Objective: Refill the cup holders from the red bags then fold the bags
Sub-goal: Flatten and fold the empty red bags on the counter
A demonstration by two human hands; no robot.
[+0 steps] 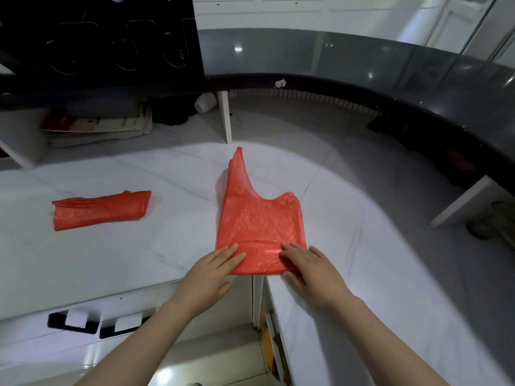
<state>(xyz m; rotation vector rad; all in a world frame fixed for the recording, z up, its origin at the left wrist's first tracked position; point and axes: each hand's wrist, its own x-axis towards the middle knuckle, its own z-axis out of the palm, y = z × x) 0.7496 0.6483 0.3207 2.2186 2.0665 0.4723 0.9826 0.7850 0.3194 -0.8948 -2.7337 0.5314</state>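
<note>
Two dark drawer pulls (73,320) with white labels are seen nearest, on the cabinet front below the white marble counter (111,260). Just beyond them, both hands are laid on the near end of a spread red bag (259,224), which lies flat on the counter at the inner corner where its two runs meet. The left hand (211,271) is held wide and flat, its fingers straight and pressed on the bag's near left corner. The right hand (309,270) is likewise spread, with straight fingers pressed on the near right corner; nothing is gripped by either hand. A crease is seen running across the bag just past the fingertips. The bag's handles are pointed away: the left one (237,168) is stretched long and narrow, the right one (289,197) is short and crumpled.

Well apart to the left, a second red bag (100,208) is found folded into a flat oblong on the same counter. Farther back, a stack of papers (97,126) is kept on a low shelf, and a white cup (206,103) is lying on its side to the right of them. At the far left a black panel (97,37) with oval outlines is mounted, and a dark curved upper ledge (390,68) is carried round to the right.
</note>
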